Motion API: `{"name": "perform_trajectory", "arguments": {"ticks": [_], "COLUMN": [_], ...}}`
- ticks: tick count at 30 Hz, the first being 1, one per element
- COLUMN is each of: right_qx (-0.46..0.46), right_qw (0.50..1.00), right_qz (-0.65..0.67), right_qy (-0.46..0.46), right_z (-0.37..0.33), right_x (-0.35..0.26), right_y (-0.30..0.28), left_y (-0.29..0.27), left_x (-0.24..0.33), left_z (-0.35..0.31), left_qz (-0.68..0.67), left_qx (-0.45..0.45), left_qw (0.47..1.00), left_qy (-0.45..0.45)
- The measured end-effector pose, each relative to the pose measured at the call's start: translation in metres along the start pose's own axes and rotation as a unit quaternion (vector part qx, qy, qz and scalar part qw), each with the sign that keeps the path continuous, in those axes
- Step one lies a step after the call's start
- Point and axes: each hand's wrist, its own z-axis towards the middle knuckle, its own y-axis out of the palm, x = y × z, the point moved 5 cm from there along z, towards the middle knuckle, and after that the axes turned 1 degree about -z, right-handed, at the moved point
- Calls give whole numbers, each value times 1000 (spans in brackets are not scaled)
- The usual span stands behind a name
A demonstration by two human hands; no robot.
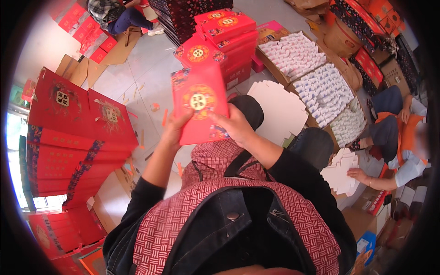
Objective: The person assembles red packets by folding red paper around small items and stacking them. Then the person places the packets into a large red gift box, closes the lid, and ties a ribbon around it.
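Note:
Between my two hands is a flat red gift box [200, 87] with a round gold emblem and dark floral corners, tilted up in front of my knees. My left hand [176, 128] grips its lower left edge, thumb on the front face. On the lower right edge my right hand [236, 124] holds it the same way, thumb toward the emblem. Just beyond the box rises a stack of similar red boxes [229, 34]. White cut card sheets [277, 107] lie to the right, beside my knee.
Cartons of small white wrapped packets [323, 94] stand right of the stack. Tall piles of red boxes [78, 119] rise at left. A co-worker's hand [360, 175] touches white card sheets [341, 172] at right. Another person [114, 13] sits at the far left. Scraps litter the grey floor [142, 87].

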Motion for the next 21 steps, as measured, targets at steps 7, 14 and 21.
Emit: {"name": "perform_trajectory", "arguments": {"ticks": [7, 14, 21], "right_qx": [56, 200, 267], "right_qw": [998, 969, 914], "right_qz": [-33, -34, -52], "right_qy": [17, 141, 302], "right_z": [5, -48, -51], "right_x": [-47, 3, 34], "right_y": [-53, -164, -152], "left_y": [-80, -215, -304], "left_x": [61, 47, -114], "left_z": [-24, 34, 114], "left_qz": [-148, -73, 18], "left_qx": [134, 282, 401], "left_qw": [976, 947, 914], "left_qy": [84, 138, 56]}}
